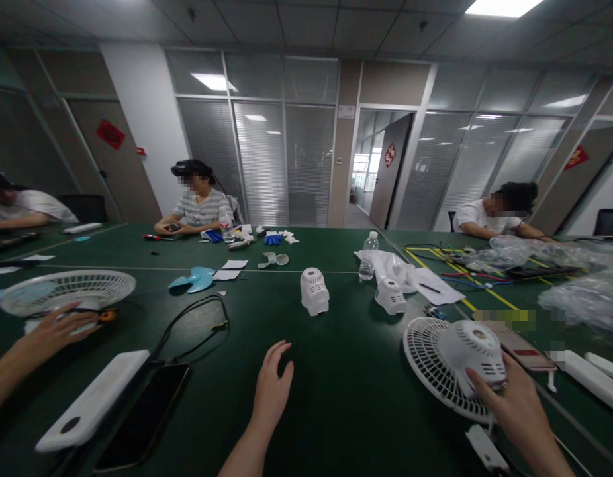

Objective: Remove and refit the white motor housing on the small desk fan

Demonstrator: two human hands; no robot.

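Note:
My left hand (273, 385) rests flat on the green table (346, 371), fingers stretched out, holding nothing. My right hand (510, 401) grips the white motor housing of a small fan (453, 361), whose round grille faces away from me. A white motor housing (314, 290) stands upright further out, ahead of my left hand. A second one (390, 295) stands to its right, with a water bottle (369, 256) behind them.
At the left a co-worker's hand (53, 331) lies on a white fan grille (68, 291). A white power bank (93, 399), a black phone (142, 416) and a black cable (192, 324) lie near me. A blue fan blade (193, 280), papers and plastic bags lie further off. Other people sit at the far side.

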